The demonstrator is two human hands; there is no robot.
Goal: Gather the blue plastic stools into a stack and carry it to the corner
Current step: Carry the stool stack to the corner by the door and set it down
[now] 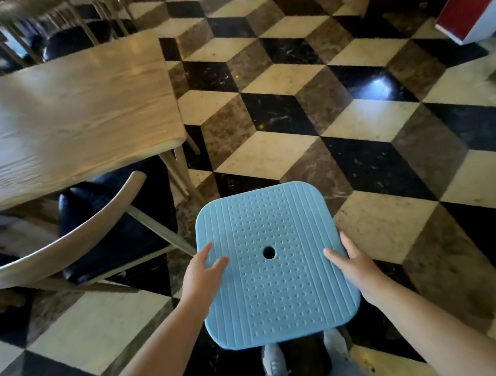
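A light blue plastic stool (276, 274) is seen from above, its square seat dotted and ribbed with a round hole in the middle. Its legs, and anything stacked beneath it, are hidden by the seat. My left hand (202, 270) holds the seat's left edge, thumb and a finger lying on top. My right hand (355, 264) holds the right edge, thumb on top and the fingers wrapped under the rim. The stool is in front of my body, above my feet.
A wooden table (75, 110) fills the left side, with a wooden chair (73, 246) with a dark cushion tucked against it. A checkered marble floor (352, 120) stretches ahead and right. A red and white box (472, 10) is at the top right.
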